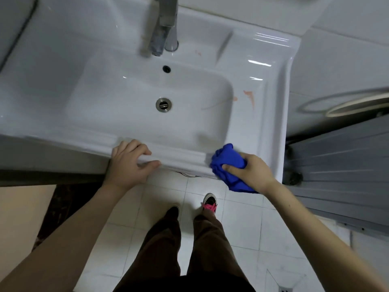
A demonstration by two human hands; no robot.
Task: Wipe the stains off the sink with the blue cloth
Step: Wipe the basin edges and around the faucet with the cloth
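A white ceramic sink [271, 114] is filling most of the upper view, its rectangular basin lying in the middle with flat ledges spreading to either side and a moulded front edge running along the near side. Below it, a white tiled floor [248, 224] is stretching toward the viewer, and a grey ribbed panel [341, 165] is standing at the right, close beside the sink's end. A person is standing at the sink in dark brown trousers [168, 245], both bare forearms reaching forward. A metal faucet [163, 28] is rising from the back ledge and leaning out over the basin, slightly blurred. The left hand [128, 163] is gripping the sink's front edge, fingers curling over the top and thumb pressing underneath. The right hand [250, 171] is clutching a bunched blue cloth [228, 163], holding it against the front right corner of the sink, where the cloth is touching the rim and hanging partly below it. A black shoe with pink laces [209, 203] is showing on the floor beside a darker shoe. Reddish-orange stains [249, 96] are streaking the right ledge just beyond the basin's right wall, well apart from the cloth, and a fainter reddish mark [197, 52] is sitting on the back ledge to the right of the faucet. A round metal drain [163, 104] is lying in the basin floor, with a small dark overflow hole [166, 68] above it on the back wall.
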